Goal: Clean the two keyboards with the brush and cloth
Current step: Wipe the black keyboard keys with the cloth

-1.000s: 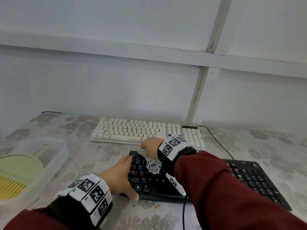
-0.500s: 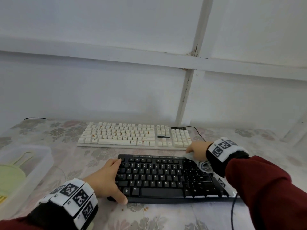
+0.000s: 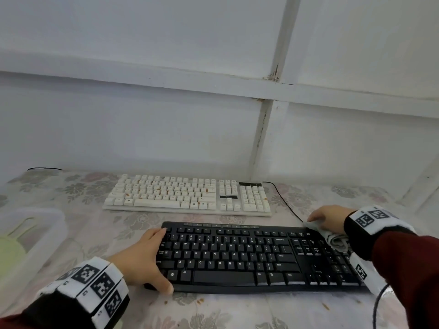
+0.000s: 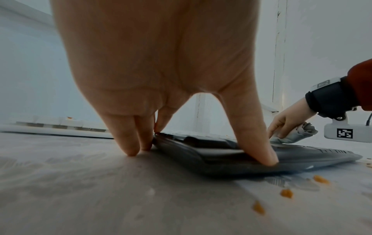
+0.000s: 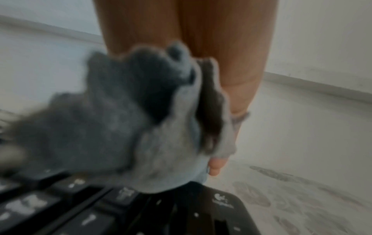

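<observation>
A black keyboard (image 3: pixel 237 255) lies near the table's front edge, with a white keyboard (image 3: pixel 187 195) with orange specks on its keys just behind it. My left hand (image 3: pixel 149 257) braces the black keyboard's left end: straight fingers (image 4: pixel 128 139) stand on the table beside it and the thumb (image 4: pixel 259 143) presses its front edge. My right hand (image 3: pixel 326 219) grips a bunched grey cloth (image 3: pixel 337 241) and presses it on the black keyboard's far right corner (image 5: pixel 221 206). A pale green brush (image 3: pixel 9 255) shows dimly in a bin at the left.
A clear plastic bin (image 3: pixel 47 224) stands at the left edge. The white keyboard's black cable (image 3: pixel 285 203) runs past my right hand. Orange crumbs (image 4: pixel 286 193) lie on the flowered tablecloth in front of the black keyboard. A white wall rises close behind.
My right hand has swept the cloth from the black keyboard's left part across to its far right corner. My left hand has stayed at the left end.
</observation>
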A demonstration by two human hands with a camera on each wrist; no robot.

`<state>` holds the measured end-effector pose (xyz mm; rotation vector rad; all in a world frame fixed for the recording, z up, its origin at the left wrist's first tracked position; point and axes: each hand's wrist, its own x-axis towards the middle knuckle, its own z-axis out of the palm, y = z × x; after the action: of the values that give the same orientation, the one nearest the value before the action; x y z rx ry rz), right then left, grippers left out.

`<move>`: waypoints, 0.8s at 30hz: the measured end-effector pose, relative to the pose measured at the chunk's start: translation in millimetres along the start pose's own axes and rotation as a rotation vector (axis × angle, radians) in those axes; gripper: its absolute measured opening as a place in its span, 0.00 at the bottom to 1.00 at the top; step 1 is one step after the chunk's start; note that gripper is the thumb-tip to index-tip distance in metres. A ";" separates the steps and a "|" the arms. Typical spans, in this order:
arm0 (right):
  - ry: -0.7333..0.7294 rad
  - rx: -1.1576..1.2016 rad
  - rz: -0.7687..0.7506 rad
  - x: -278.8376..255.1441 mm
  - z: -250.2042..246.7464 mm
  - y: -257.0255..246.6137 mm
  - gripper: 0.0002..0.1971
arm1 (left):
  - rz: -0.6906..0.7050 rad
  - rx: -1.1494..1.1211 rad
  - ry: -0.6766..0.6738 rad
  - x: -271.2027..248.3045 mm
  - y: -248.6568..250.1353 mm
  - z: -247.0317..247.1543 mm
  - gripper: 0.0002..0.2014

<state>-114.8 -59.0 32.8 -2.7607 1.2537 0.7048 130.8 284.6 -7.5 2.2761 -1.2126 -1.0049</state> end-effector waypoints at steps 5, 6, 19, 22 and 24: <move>-0.011 -0.021 -0.037 3.3 6.7 3.8 0.22 | -0.002 0.012 -0.010 0.4 3.4 -0.1 0.81; -0.010 -0.016 -0.041 1.6 6.4 2.9 0.22 | 0.001 0.016 -0.012 1.0 3.0 0.1 0.82; 0.047 -0.012 0.094 0.9 2.0 7.5 0.18 | 0.021 -0.132 0.012 10.1 -6.7 6.7 0.51; 0.058 0.085 0.007 -1.8 5.5 -0.9 0.18 | -0.007 -0.151 0.018 12.5 -11.0 6.2 0.51; 0.069 0.112 -0.002 -1.0 10.1 1.8 0.18 | -0.003 -0.161 0.016 13.8 -11.8 6.2 0.52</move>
<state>-120.6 -57.5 24.5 -2.7162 1.2615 0.5262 138.0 279.8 -24.7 2.1589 -1.0809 -1.0437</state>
